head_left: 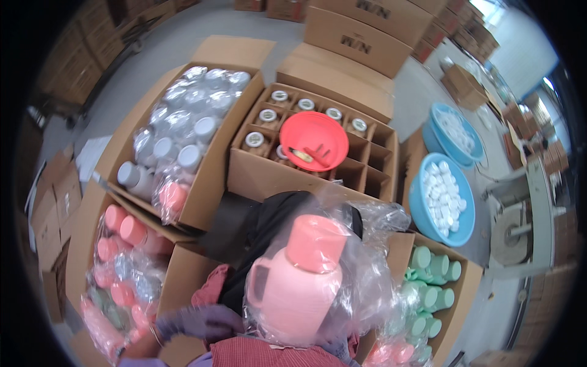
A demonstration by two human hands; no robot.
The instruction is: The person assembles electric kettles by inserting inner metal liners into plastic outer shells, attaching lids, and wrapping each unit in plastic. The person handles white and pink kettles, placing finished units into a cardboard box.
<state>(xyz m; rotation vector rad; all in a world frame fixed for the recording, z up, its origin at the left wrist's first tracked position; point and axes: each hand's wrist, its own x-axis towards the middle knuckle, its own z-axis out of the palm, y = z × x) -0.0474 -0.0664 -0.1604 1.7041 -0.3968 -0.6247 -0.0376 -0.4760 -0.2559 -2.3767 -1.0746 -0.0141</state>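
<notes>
A pink vacuum jug with a side handle and a coral-pink lid stands tilted on my lap. Clear plastic film wraps loosely around it and spreads off to its right. My left hand, in a purple glove, is beside the jug's lower left. Motion smears its fingers, so whether they touch the jug is unclear. My right hand does not show; the jug and film cover the area where its arm would come in.
Open cartons surround me: bagged white-lidded jugs and pink-lidded jugs at left, green jugs at right. Ahead, a divided carton of lidded items carries a red bowl with small tools. Blue basins hold white pieces.
</notes>
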